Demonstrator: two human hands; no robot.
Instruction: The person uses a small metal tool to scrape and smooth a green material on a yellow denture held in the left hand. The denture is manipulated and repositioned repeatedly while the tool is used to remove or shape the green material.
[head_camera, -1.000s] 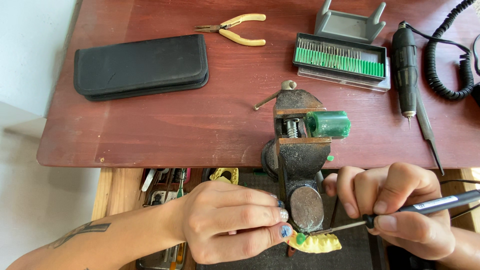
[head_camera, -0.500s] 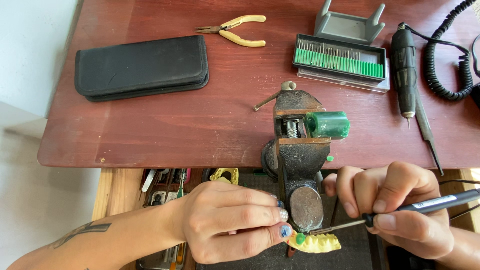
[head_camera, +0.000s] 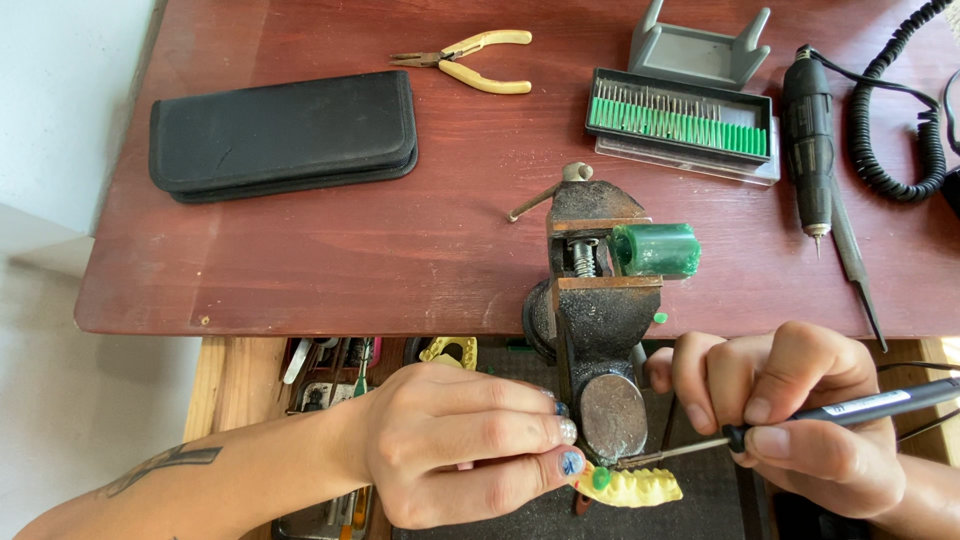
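I see the vise (head_camera: 598, 330) clamped at the near edge of the bench (head_camera: 400, 250), a wax block (head_camera: 655, 250) in it. Behind it lies the bur tray (head_camera: 680, 125), the stand (head_camera: 703, 52) beyond that. The pliers (head_camera: 470, 62) and case (head_camera: 285, 135) lie to the left, the handpiece (head_camera: 808, 130) to the right. My left hand (head_camera: 460, 455) and right hand (head_camera: 790, 415) flank the vise's near end, the mould (head_camera: 630, 487) between them.

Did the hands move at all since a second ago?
Hardly. The left hand still pinches the yellow teeth model, and the right hand still holds the thin black tool with its tip at the model. The vise, green block, pliers and black case stayed put.
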